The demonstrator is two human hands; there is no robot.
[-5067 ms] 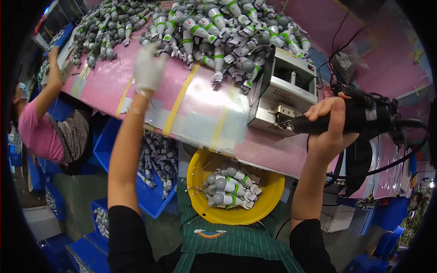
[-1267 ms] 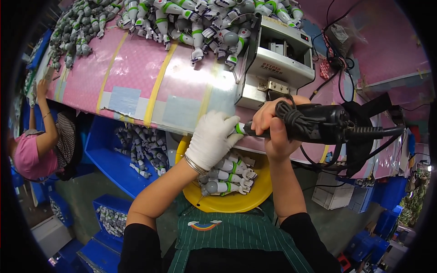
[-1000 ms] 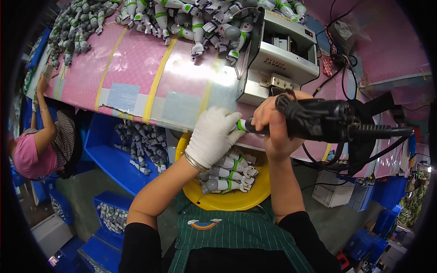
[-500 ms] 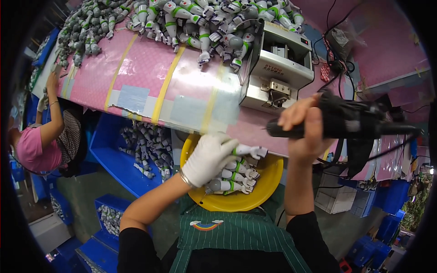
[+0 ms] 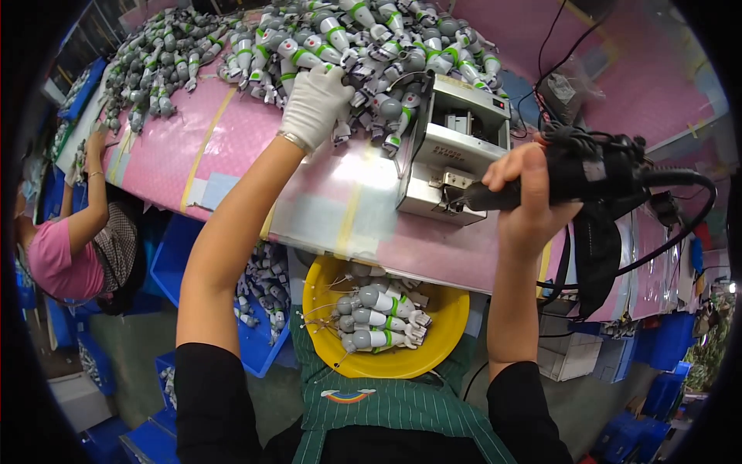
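Grey-and-green toy figures point(image 5: 332, 39) lie heaped at the far side of the pink table point(image 5: 255, 147), and the white-gloved left hand point(image 5: 314, 104) rests on the heap's near edge, fingers curled down among them, so whether it grips one is hidden. Right hand point(image 5: 533, 203) is wrapped tight round a black corded power tool point(image 5: 587, 174), its tip near the grey metal box point(image 5: 456, 151). Below, a yellow bowl point(image 5: 448, 340) holds more figures, its far rim cut off by the table edge.
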